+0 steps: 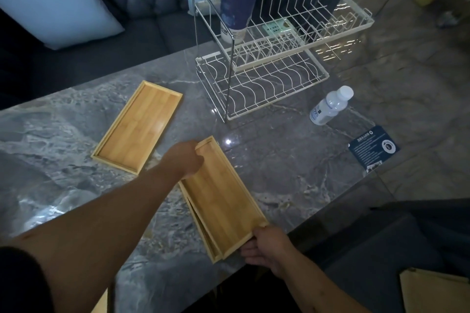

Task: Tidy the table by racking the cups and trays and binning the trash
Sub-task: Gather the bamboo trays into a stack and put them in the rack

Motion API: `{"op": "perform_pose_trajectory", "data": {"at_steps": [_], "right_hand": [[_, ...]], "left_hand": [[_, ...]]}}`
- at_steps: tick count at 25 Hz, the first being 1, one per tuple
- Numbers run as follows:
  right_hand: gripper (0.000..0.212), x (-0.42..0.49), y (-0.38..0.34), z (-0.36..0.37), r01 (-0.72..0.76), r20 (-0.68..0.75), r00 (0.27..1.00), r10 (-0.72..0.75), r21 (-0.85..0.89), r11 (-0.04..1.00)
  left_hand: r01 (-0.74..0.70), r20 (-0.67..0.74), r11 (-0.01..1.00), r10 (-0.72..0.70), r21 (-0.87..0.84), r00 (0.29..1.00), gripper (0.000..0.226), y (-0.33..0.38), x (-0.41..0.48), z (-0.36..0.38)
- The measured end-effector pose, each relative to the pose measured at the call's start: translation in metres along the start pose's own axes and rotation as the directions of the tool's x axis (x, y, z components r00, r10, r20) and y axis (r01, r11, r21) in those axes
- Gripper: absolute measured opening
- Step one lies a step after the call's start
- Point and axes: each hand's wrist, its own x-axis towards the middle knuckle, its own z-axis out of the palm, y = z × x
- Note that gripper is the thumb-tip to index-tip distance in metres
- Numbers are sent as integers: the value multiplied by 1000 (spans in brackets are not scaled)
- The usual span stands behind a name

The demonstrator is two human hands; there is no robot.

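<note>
Overhead, dim room: grey marble table (279,168) beside dark sofa (142,7).

No wording can be read for certain anywhere. The dark blue card (373,148) at the table's right edge carries lines of small white print and a round white emblem, all too blurred to make out. The water bottle (329,106) lying near the rack has a pale label with faint blue marks, and the stacked paper cups (237,0) and a green tag (276,26) in the dish rack (284,40) show print too small to read
</note>
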Motion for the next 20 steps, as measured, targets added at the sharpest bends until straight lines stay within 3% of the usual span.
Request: {"op": "perform_pose_trajectory", "data": {"at_steps": [8, 10, 13, 17, 20], "right_hand": [[20, 16, -48, -17, 136, -141, 974, -180, -276, 951], [23, 26, -69, -19, 186, -148, 950, -274, -437, 880], [32, 37, -108, -23, 271, -81, 898, -432, -674, 688], [9, 36, -161, -20, 348, -19, 862, -507, -704, 619], [18, 40, -193, -16, 408, 44, 841, -539, -707, 578]], "left_hand": [[199, 1, 972, -200, -122, 980, 60, -28, -18, -1], [261, -7, 952, -265, -160, 964, 63, -37, -25, 0], [335, -61, 899, -365, -284, 929, 65, -45, -39, 3], [419, -71, 791, -498, -445, 864, 66, -49, -57, 9], [453, -31, 684, -569, -572, 821, 55, -45, -64, 11]]}}
